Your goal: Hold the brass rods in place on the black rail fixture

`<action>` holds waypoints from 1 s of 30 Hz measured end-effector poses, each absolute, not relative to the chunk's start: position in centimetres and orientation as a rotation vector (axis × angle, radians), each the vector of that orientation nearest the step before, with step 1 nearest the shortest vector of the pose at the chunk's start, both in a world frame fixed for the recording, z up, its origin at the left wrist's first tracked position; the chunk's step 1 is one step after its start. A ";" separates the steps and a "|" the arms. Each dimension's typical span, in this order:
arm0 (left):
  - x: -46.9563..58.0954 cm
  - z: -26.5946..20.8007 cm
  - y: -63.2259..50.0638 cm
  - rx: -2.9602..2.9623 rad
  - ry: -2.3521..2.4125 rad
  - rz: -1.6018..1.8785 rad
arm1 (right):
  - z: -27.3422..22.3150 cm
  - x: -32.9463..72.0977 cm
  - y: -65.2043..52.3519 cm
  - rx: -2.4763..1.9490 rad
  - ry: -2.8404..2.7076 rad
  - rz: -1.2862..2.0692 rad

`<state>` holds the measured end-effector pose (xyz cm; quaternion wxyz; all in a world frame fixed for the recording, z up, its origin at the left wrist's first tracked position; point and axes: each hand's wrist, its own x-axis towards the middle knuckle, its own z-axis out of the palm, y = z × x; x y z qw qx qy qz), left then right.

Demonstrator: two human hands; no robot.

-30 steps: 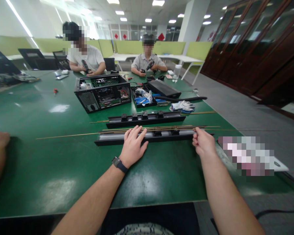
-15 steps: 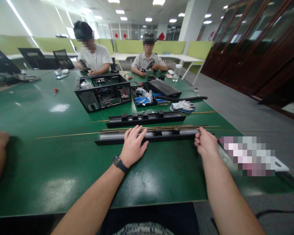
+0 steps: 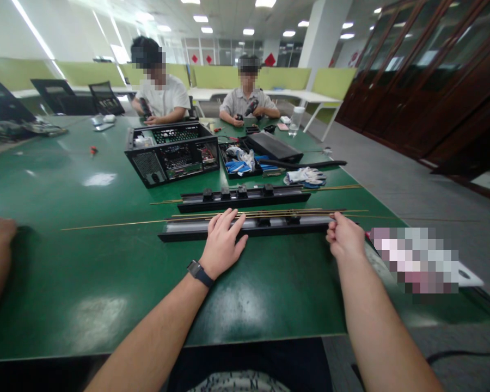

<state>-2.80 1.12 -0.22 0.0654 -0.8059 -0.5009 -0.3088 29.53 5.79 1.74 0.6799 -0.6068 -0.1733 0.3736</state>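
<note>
The bare right hand pinches one thin gold-coloured rod at the right end of a long black channel-shaped rail, and left of that grip the bare left hand lies, fingers spread, over more thin gold-coloured rods along it. Beyond the grip, leftward, lie a second black rail carrying small dark blocks and white-and-blue fabric gloves.

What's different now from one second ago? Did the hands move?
The right hand slid a little to the right, closed by the near black rail's right end. The person in the white shirt shifted toward the picture's right too. I can't see anything newly grabbed or let go. The left hand and that rail stayed put.
</note>
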 end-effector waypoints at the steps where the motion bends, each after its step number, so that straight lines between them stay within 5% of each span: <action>1: -2.8 -0.2 1.1 -2.432 -1.512 -0.931 | 1.7 29.6 5.8 -1.359 -0.383 0.836; 30: -2.7 0.0 0.9 -2.434 -1.515 -0.946 | 1.7 30.3 6.1 -1.374 -0.384 0.806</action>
